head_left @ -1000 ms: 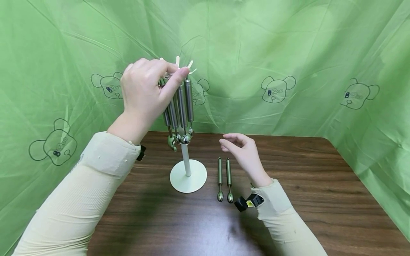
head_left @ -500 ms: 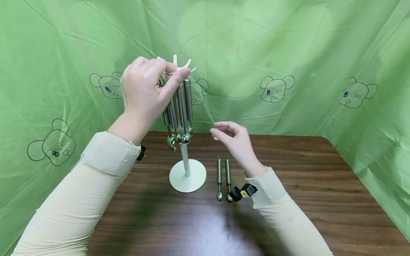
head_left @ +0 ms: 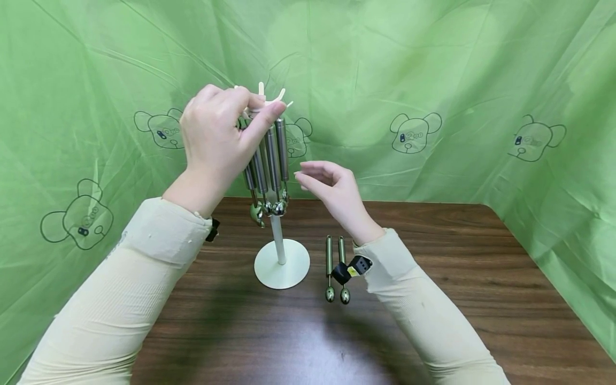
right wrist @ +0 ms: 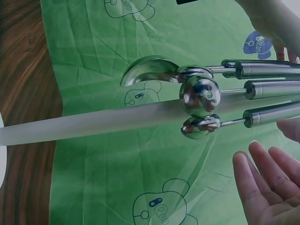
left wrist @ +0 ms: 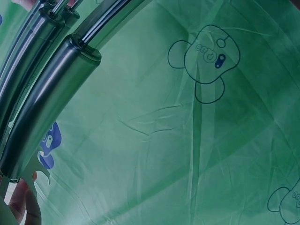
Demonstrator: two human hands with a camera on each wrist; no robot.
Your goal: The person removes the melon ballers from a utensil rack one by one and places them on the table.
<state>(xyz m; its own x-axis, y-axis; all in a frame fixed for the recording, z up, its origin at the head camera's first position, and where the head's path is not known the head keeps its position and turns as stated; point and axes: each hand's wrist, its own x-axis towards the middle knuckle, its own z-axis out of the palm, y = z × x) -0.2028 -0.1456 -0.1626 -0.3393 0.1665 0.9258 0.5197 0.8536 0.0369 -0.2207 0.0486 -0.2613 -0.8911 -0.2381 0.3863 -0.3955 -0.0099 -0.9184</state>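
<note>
Ten o'clock, near vertical

My left hand (head_left: 216,125) pinches the white stand (head_left: 282,272) at its hooked top, at that hand's two o'clock. My right hand (head_left: 334,190) holds nothing: thumb and fingers parted. The nearest hanging utensil (head_left: 282,149) lies just beside it, at ten o'clock; long axis near vertical, head down. I judge the right hand nearer its lower part. Two loose utensils (head_left: 329,259) lie at six o'clock on the desk (head_left: 443,246).

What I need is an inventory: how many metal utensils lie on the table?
2. One utensil lies right of the white base; the second utensil lies beside it, further right, partly covered by the black wrist camera. The sleeves may hide others.
</note>
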